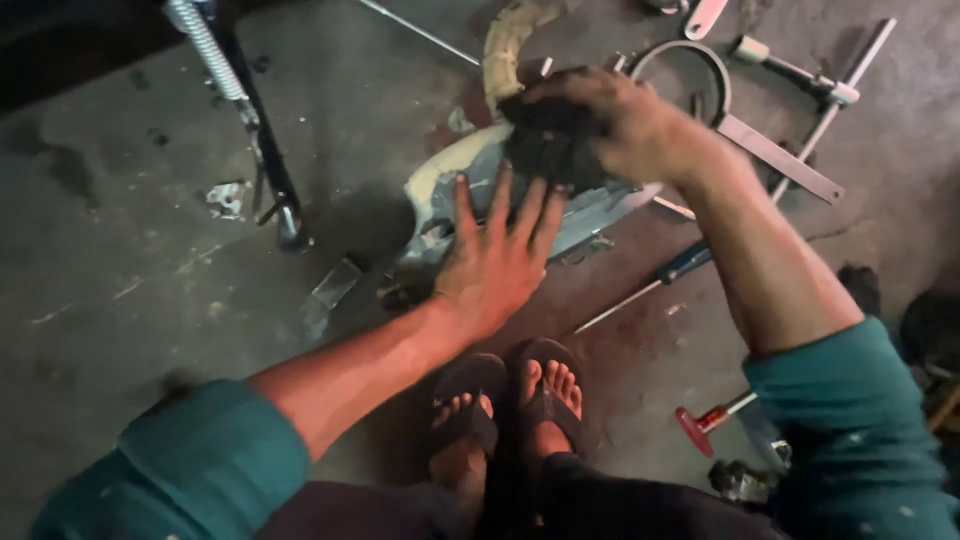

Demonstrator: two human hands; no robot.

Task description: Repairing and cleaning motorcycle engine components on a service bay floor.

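Two hands are working on a pale curved body panel (450,185) lying on the concrete floor (120,250), just beyond the sandalled feet (510,410). Left hand (497,255) is pressing flat on the near part of the panel, fingers spread apart. Right hand (620,125) is clamped around a dark greasy rag (545,145), fingers curled tight, rubbing it on the far part of the panel. A blue-handled screwdriver (655,280) is lying to the right, a red T-handle tool (705,420) nearer. Honestly, I'm thinking the panel could be sliding if that left palm eases off, or the rag snagging on a sharp edge.
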